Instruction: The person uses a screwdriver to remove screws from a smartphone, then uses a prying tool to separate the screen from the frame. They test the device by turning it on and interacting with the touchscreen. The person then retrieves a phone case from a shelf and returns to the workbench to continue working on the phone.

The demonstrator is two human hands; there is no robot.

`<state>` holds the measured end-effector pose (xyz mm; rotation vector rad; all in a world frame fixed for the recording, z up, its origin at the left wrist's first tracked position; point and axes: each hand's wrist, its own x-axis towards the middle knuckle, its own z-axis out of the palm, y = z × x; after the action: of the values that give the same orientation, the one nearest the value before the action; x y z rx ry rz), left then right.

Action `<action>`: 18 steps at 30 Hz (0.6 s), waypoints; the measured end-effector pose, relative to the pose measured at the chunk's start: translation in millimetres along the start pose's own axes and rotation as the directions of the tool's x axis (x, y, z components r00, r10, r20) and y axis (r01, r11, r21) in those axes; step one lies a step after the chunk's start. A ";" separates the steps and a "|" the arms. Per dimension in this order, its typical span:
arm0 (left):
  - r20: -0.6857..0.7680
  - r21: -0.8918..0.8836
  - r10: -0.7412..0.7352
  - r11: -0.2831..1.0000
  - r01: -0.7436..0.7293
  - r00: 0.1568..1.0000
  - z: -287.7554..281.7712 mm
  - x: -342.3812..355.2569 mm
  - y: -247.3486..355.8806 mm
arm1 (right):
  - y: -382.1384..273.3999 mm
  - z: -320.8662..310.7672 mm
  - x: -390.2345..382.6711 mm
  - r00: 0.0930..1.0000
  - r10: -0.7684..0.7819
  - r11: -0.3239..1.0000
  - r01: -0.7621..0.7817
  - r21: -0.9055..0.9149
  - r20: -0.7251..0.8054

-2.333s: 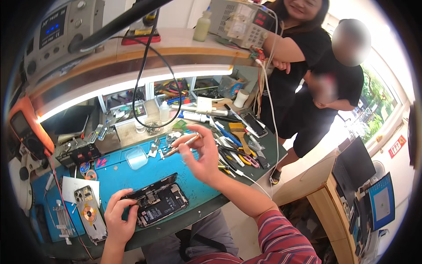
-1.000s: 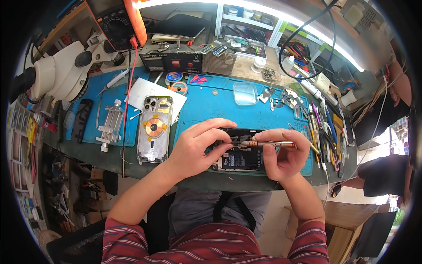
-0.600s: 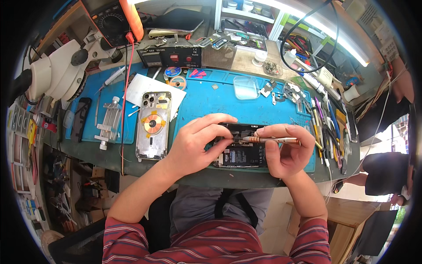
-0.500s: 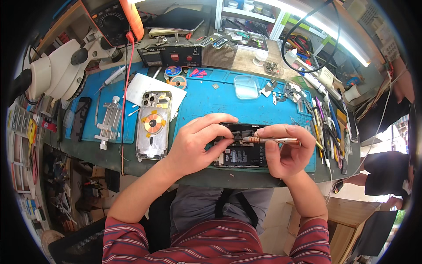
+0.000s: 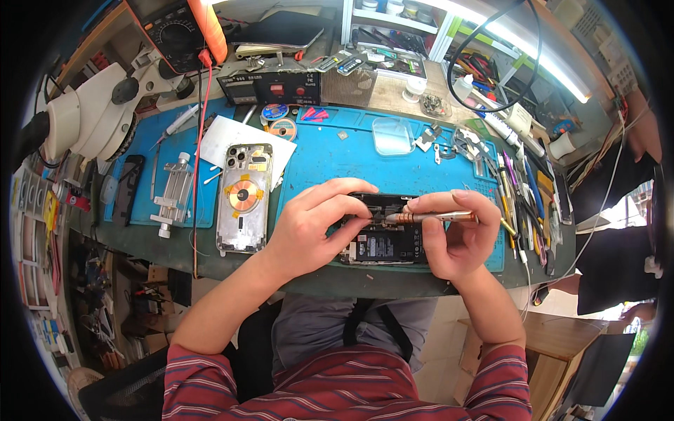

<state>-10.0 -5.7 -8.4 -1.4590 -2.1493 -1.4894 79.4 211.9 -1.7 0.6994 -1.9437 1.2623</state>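
Note:
An opened phone [image 5: 386,245] with a black battery and exposed inner parts lies on the blue mat, close to the bench's front edge. Over its left side, my left hand [image 5: 309,224] pinches thumb and index finger together at the inner parts; whatever is between the fingertips is too small to make out. My right hand [image 5: 467,238] grips a slim copper-and-silver screwdriver [image 5: 449,217] held almost level, its tip pointing left at the phone's middle, near the left fingertips. A separate phone back housing [image 5: 244,200] with a round copper coil rests left of my left hand.
A blue work mat [image 5: 323,165] bears a clear plastic box [image 5: 393,136] and small metal parts. Pens and tools [image 5: 523,203] line the right side. On the left stand a metal clamp holder [image 5: 172,193] and a white microscope [image 5: 88,119]. Red and black leads [image 5: 199,140] hang past the housing.
The screwdriver in my right hand has tilted slightly, and the right fingers have shifted a little. My left hand keeps its pinch at nearly the same place.

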 end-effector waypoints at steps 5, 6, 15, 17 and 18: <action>-0.004 -0.019 -0.002 1.000 0.002 1.000 1.6 -1.1 -1.6 | -0.9 -0.1 -1.2 1.000 0.005 1.000 -0.005 -0.025 -0.012; -0.002 -0.019 -0.007 1.000 0.007 1.000 1.2 -0.9 -1.8 | 0.4 0.3 -1.0 1.000 0.004 1.000 -0.005 -0.018 -0.021; -0.009 -0.039 0.006 0.999 -0.007 1.000 1.8 1.9 -3.6 | 3.4 1.5 0.0 0.999 0.000 1.000 0.001 0.007 -0.047; -0.005 -0.042 0.001 0.999 -0.002 1.000 2.7 0.3 -3.5 | 4.7 0.6 0.8 0.999 -0.017 1.000 0.017 -0.009 -0.030; -0.002 -0.042 -0.001 0.999 0.001 1.000 2.7 0.2 -3.8 | 5.2 0.4 0.0 0.999 -0.014 1.000 0.014 -0.004 -0.031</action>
<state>-12.0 -3.6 -12.1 -1.4695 -2.1307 -1.5449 75.4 213.5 -4.6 0.6872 -1.9127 1.2533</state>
